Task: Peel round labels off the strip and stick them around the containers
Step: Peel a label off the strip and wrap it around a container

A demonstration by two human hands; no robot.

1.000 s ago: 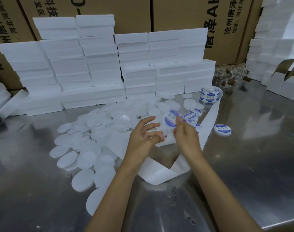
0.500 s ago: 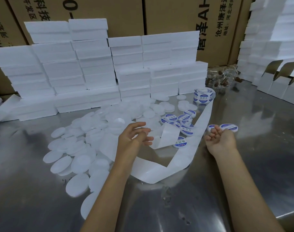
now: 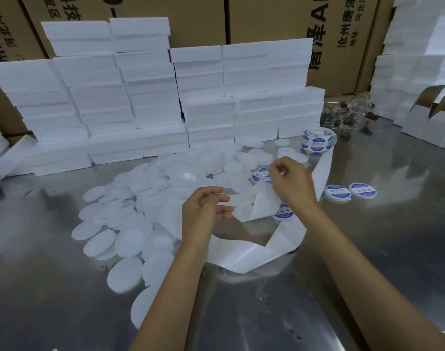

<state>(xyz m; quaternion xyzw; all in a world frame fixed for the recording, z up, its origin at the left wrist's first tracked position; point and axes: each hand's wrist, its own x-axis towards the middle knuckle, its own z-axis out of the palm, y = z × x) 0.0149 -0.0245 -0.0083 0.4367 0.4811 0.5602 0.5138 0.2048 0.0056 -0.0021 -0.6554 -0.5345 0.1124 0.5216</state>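
Dim, soft-focus, wide-angle edge distortion

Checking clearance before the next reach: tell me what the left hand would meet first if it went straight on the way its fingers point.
The left hand, fingers pointing right, would likely meet the curled-up end of the backing strip first; depth is unclear.
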